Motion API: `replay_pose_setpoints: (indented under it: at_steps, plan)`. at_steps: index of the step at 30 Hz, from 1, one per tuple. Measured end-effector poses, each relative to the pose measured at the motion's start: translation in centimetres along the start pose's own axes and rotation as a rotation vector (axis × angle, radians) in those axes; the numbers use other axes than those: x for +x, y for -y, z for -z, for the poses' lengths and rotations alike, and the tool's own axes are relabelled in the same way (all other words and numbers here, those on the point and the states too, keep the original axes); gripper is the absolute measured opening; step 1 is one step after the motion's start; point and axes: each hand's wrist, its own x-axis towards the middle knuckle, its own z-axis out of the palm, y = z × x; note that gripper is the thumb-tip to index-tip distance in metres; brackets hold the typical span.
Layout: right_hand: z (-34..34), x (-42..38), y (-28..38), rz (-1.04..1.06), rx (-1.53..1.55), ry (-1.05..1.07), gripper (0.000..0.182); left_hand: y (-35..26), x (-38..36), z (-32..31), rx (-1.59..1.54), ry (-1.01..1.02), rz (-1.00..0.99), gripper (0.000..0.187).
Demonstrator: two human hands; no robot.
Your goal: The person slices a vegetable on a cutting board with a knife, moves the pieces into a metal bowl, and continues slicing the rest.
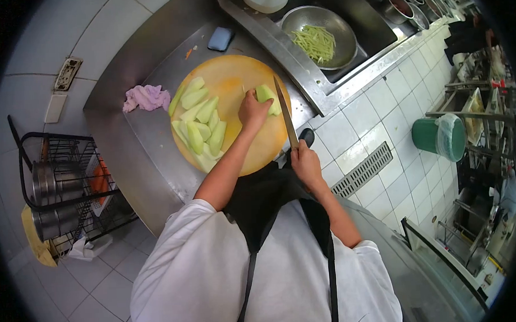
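On a round yellowish cutting board [240,144], my left hand [254,111] is closed on a pale green vegetable piece [265,94] near the right edge. My right hand [306,163] grips the handle of a long knife [286,111]. The blade points away from me and lies along the right side of that piece; whether it touches cannot be made out. Several peeled pale green vegetable pieces [196,137] lie in a group on the board's left side.
A pink cloth [146,98] and a blue sponge [221,39] lie on the steel counter [154,160]. Beyond the board, a metal bowl [346,33] holds green strips [315,44]. A black wire rack [69,195] stands left; a green bin [438,139] stands right.
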Motion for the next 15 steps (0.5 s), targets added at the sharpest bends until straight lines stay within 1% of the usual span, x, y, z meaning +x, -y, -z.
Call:
replay_pose_setpoints:
  at_steps: [2, 5, 8, 11, 14, 15]
  plan:
    - [0.0, 0.1, -0.1, 0.000, 0.000, -0.002, 0.017, 0.3, 0.0, -0.3, -0.047, 0.037, 0.040, 0.062]
    - [0.3, 0.3, -0.1, 0.020, -0.027, 0.010, 0.017, 0.9, 0.0, -0.6, -0.131, 0.038, 0.036, 0.057]
    - [0.5, 0.6, -0.4, 0.039, -0.032, 0.014, 0.018, 1.2, -0.9, -0.3, 0.196, -0.208, -0.235, 0.055]
    - [0.8, 1.0, -0.4, 0.001, -0.031, 0.038, 0.018, -0.6, -1.8, 1.0, 0.265, -0.142, -0.265, 0.055]
    - [0.5, 1.2, -0.8, -0.017, -0.014, 0.051, 0.018, -1.4, -1.7, 1.0, 0.332, -0.120, -0.306, 0.046]
    - [0.5, 1.2, -0.7, -0.025, -0.008, 0.058, 0.018, -1.3, -1.4, 0.9, 0.344, -0.092, -0.298, 0.046]
